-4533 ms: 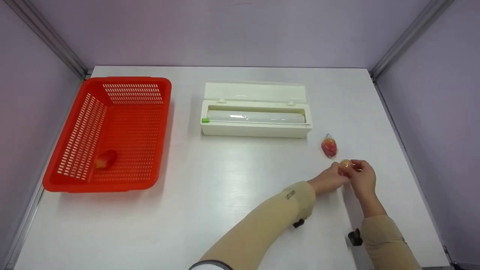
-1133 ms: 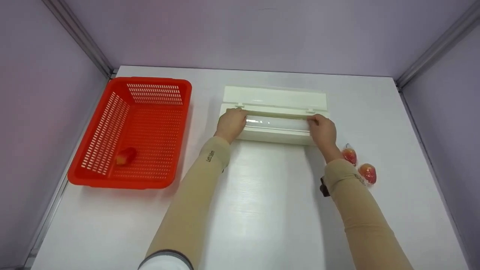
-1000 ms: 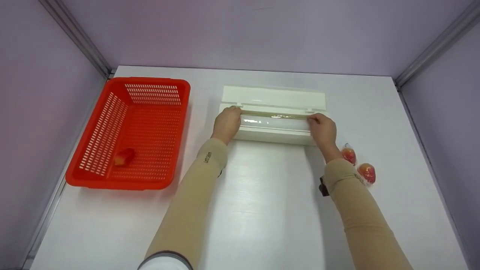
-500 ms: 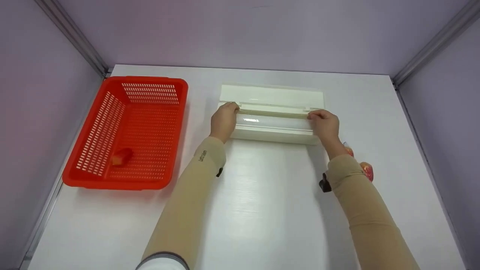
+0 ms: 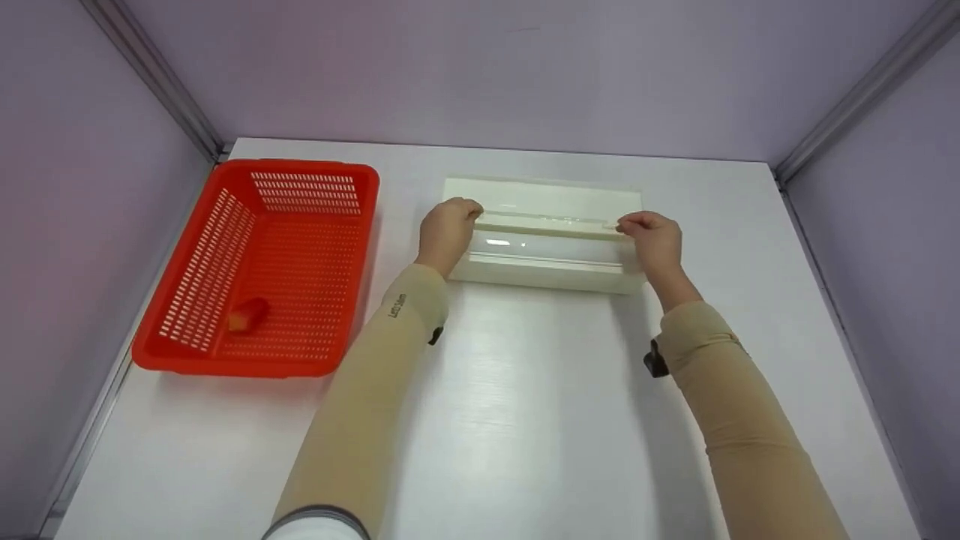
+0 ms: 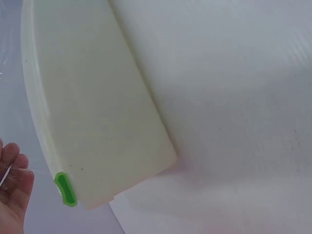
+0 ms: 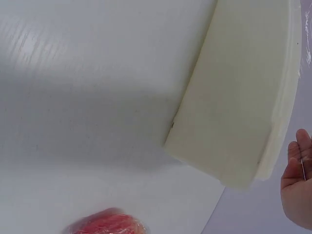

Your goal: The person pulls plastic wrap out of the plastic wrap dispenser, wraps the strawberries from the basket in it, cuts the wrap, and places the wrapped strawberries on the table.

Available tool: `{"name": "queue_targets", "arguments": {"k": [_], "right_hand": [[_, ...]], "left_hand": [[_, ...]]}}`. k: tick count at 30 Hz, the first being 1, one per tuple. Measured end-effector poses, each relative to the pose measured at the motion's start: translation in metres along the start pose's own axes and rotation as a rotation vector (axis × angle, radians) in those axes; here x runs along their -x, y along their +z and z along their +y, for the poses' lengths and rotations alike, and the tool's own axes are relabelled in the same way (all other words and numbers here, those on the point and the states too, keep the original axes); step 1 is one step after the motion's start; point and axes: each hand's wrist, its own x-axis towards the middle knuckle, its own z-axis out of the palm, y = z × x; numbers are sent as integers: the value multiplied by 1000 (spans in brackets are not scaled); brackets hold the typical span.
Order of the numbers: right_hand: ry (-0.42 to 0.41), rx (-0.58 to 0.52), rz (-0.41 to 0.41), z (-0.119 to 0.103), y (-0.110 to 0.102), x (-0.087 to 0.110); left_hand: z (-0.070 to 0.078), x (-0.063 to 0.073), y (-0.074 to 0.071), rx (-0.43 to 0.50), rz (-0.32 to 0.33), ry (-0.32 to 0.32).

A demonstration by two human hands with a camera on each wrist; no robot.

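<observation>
A white cling film dispenser box (image 5: pixel 544 277) lies in the middle of the table with its lid (image 5: pixel 540 193) folded back. Inside it sits a shiny roll of cling film (image 5: pixel 559 246). My left hand (image 5: pixel 446 238) pinches the film's left end, and my right hand (image 5: pixel 656 246) pinches its right end. Between them the clear cling film (image 5: pixel 559 220) stretches across, over the back of the box. In the left wrist view, curled fingers (image 6: pixel 17 170) hold the film beyond the box's green slider (image 6: pixel 66 189). The right wrist view shows that hand's fingertips (image 7: pixel 295 161) at the other end.
At left stands a red plastic basket (image 5: pixel 352 262) holding one small red-and-yellow piece (image 5: pixel 249 315). A film-wrapped red fruit (image 7: pixel 109 223) lies near the box's right end; my right arm hides that area in the head view. Lilac walls enclose the white table (image 5: pixel 495 420).
My hands left the wrapped fruits at right and came to the dispenser. Over the last second they rose slightly away from the roll, drawing the film's edge up and back between them.
</observation>
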Motion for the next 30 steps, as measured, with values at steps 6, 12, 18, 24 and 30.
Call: {"name": "queue_targets", "arguments": {"k": [6, 12, 18, 24, 30], "right_hand": [[-27, -7, -1, -7, -7, 2], [-42, 2, 23, -17, -15, 1], [-66, -19, 35, -28, -24, 3], [-104, 4, 60, -39, -29, 3], [-135, 4, 70, -53, -34, 6]], "left_hand": [[5, 2, -7, 66, -16, 9], [13, 0, -16, 113, 2, 3], [21, -5, -25, 132, 49, 13], [28, -7, -35, 173, 67, 18], [34, -8, -46, 186, 105, 30]]}}
